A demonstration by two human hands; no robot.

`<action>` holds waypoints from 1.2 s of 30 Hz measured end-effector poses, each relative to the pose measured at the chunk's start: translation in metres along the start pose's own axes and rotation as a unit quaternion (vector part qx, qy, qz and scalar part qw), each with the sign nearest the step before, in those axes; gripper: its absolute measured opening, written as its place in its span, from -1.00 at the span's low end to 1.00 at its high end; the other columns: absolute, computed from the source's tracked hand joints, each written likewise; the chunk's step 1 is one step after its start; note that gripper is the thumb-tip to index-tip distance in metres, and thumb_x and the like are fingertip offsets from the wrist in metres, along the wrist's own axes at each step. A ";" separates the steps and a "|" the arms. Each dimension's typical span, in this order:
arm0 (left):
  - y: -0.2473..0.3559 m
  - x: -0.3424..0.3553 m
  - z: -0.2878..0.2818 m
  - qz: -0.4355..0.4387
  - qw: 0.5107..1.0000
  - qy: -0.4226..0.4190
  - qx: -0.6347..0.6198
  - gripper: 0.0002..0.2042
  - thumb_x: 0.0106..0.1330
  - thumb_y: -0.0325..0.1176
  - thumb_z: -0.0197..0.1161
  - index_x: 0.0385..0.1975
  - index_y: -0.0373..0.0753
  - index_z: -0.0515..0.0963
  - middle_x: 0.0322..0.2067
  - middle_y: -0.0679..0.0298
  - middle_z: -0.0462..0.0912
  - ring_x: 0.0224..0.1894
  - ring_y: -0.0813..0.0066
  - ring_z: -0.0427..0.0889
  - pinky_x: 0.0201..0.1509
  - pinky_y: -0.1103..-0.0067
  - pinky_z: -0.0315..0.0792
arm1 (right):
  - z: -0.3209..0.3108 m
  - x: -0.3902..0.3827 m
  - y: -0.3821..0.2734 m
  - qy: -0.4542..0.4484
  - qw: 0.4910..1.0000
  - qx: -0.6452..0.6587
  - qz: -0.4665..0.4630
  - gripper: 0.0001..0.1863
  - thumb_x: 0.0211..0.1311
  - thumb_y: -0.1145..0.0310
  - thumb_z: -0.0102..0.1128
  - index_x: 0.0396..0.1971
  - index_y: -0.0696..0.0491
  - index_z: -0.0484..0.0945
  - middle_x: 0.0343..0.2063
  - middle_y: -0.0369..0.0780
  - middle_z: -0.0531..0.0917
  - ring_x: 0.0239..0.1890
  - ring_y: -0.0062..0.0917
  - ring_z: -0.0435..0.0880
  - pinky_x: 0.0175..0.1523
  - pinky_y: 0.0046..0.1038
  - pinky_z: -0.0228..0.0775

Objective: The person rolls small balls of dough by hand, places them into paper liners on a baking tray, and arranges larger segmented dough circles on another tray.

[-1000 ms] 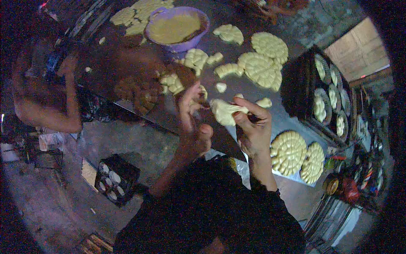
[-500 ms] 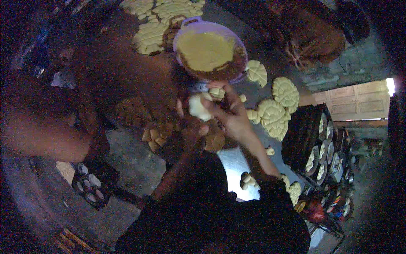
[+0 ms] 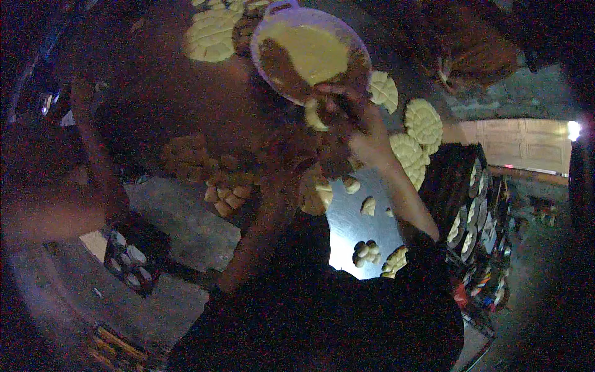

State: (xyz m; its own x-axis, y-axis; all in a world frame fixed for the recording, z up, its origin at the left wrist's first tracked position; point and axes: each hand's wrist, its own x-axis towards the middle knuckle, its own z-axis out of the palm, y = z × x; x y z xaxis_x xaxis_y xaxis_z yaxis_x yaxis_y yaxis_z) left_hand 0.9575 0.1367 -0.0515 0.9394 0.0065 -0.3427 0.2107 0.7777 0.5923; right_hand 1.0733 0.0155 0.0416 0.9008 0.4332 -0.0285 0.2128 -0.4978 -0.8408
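Note:
My right hand [image 3: 353, 111] is at the near rim of a purple basin [image 3: 365, 59] holding a pale yellow paste [image 3: 319, 53]. Its fingers are bent over the rim, but they are dark and smeared, so their grip is unclear. A pale dough piece [image 3: 315, 116] lies just below the rim, beside those fingers. My left hand [image 3: 290, 152] is in deep shadow lower on the table, left of my right wrist; whatever it holds cannot be made out. Cut dough pieces [image 3: 228, 193] sit to the left of my left forearm.
Scored dough rounds [image 3: 424, 122] lie right of the basin, another round [image 3: 214, 34] at far left. Small dough lumps [image 3: 367, 253] rest on the shiny tabletop [image 3: 347, 229]. A dark rack with filled trays [image 3: 468, 223] stands right. Another person's forearm [image 3: 49, 208] enters from the left.
My right hand has moved away from my left hand, up to the basin's rim. The pale dough ball at my left hand no longer shows. The view has shifted, uncovering more tabletop.

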 end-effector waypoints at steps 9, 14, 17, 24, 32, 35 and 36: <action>0.003 -0.045 0.056 -0.130 0.982 -0.087 -0.109 -0.32 0.39 0.08 0.09 0.33 -0.31 0.19 0.23 0.10 0.38 0.24 0.26 0.40 0.31 0.35 0.32 | -0.037 -0.141 0.024 0.060 0.973 0.206 -0.086 -0.55 0.36 0.34 0.18 0.19 0.16 0.39 0.02 -0.16 0.58 0.03 -0.48 0.57 0.09 -0.42 0.46; -0.024 -0.094 0.094 0.028 0.989 -0.130 0.058 -0.54 0.39 -0.41 0.18 0.26 -0.33 0.32 0.27 0.16 0.36 0.30 0.37 0.34 0.32 0.43 0.31 | -0.061 -0.205 -0.021 0.099 0.976 -0.157 -0.118 -0.37 0.08 0.60 0.33 0.22 0.15 0.41 0.20 -0.11 0.46 0.17 -0.36 0.52 0.23 -0.39 0.40; -0.035 -0.122 0.106 0.098 0.965 -0.192 0.149 -0.53 0.34 -0.50 0.21 0.25 -0.38 0.34 0.26 0.16 0.37 0.29 0.36 0.35 0.32 0.46 0.31 | -0.058 -0.244 -0.020 0.160 0.977 0.142 -0.013 -0.34 0.00 0.73 0.24 0.20 0.09 0.44 0.18 -0.06 0.46 0.10 -0.30 0.59 0.13 -0.44 0.49; -0.074 -0.195 0.148 0.183 0.928 -0.192 0.263 -0.66 0.44 -0.44 0.11 0.15 -0.45 0.45 0.16 0.10 0.48 0.22 0.39 0.43 0.26 0.48 0.36 | -0.066 -0.333 -0.010 0.270 0.946 0.098 -0.149 -0.84 0.05 0.61 0.35 -0.32 0.20 0.64 -0.11 -0.06 0.67 -0.08 -0.32 0.69 -0.03 -0.39 0.55; -0.130 -0.237 0.139 0.120 0.935 -0.219 0.250 -0.79 0.45 -0.46 0.07 -0.09 -0.45 0.59 -0.17 0.16 0.69 -0.12 0.53 0.62 0.01 0.56 0.49 | -0.080 -0.424 -0.017 0.225 0.913 -0.130 -0.316 -0.79 0.08 0.48 0.35 -0.24 0.14 0.68 -0.15 -0.08 0.68 -0.16 -0.27 0.67 -0.13 -0.38 0.51; -0.127 -0.264 0.143 0.223 0.856 -0.226 0.407 -0.81 0.41 -0.51 0.08 -0.19 -0.44 0.65 -0.25 0.17 0.73 -0.20 0.57 0.65 -0.06 0.61 0.50 | -0.089 -0.444 -0.021 0.204 0.933 -0.040 -0.294 -0.87 0.07 0.49 0.36 -0.37 0.15 0.63 -0.30 -0.16 0.72 -0.29 -0.32 0.68 -0.21 -0.41 0.49; -0.125 -0.276 0.152 0.247 0.839 -0.214 0.434 -0.80 0.41 -0.52 0.08 -0.19 -0.43 0.65 -0.25 0.18 0.73 -0.20 0.57 0.65 -0.06 0.62 0.49 | -0.091 -0.451 -0.020 0.199 0.942 -0.026 -0.268 -0.88 0.10 0.48 0.33 -0.34 0.12 0.64 -0.29 -0.15 0.70 -0.26 -0.28 0.67 -0.17 -0.37 0.48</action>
State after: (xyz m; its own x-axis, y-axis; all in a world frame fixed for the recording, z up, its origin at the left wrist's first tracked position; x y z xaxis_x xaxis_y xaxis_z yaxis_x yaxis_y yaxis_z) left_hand 0.7125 -0.0582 0.0800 0.9423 -0.1779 0.2835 -0.2892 -0.0066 0.9572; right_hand 0.6969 -0.2386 0.1201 0.7268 0.3230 0.6062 0.6868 -0.3281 -0.6486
